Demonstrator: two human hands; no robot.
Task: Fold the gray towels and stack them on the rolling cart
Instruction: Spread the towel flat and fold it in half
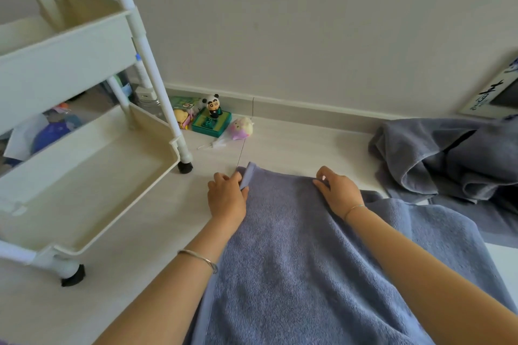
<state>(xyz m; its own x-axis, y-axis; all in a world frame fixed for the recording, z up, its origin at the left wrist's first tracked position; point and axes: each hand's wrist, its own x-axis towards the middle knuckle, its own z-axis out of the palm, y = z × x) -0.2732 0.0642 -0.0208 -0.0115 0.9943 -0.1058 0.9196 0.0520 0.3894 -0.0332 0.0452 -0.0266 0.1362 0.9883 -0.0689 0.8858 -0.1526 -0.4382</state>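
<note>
A gray towel (pixel 294 255) lies spread lengthwise on the pale floor in front of me. My left hand (pixel 227 197) pinches its far left corner, where the hem is turned up. My right hand (pixel 337 189) grips the far edge a little to the right. More gray towels (pixel 448 159) lie crumpled in a heap at the right, near the wall. The white rolling cart (pixel 84 154) stands to the left, and its lower tray holds nothing.
Small toys, among them a panda figure (pixel 212 105) on a green box and a pink plush (pixel 242 127), sit by the baseboard behind the cart. A framed picture (pixel 493 95) leans on the wall at far right. Cart casters (pixel 185 166) rest close to the towel's corner.
</note>
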